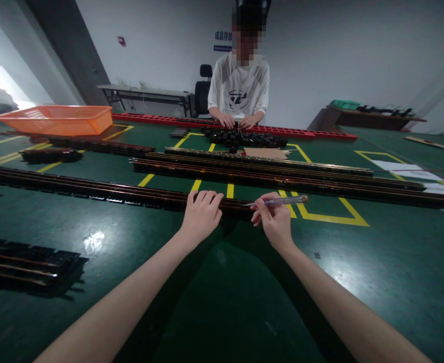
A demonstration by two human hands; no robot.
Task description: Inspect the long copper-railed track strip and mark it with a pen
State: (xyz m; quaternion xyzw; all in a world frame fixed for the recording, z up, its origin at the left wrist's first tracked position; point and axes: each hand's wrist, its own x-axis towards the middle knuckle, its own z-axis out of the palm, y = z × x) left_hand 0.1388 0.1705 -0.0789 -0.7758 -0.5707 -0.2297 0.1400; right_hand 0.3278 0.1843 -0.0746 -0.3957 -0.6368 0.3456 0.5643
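A long black strip point(93, 190) with copper-coloured rods along it lies across the green table in front of me. My left hand point(201, 216) is closed over the strip near its right end, fingers on the far side and thumb on the near side. Between the thumb and fingers of my right hand point(276, 224) is a small screwdriver point(287, 200) with a clear purplish handle. It lies nearly level, its thin tip pointing left at the strip's right end. Whether the tip touches the strip I cannot tell.
More black strips point(282, 177) lie just beyond. Across the table a person point(239, 88) has both hands at a pile of black parts point(248, 138) beside a red rail point(320, 135). An orange basket point(59, 120) stands far left; another strip bundle point(25, 264) lies near left.
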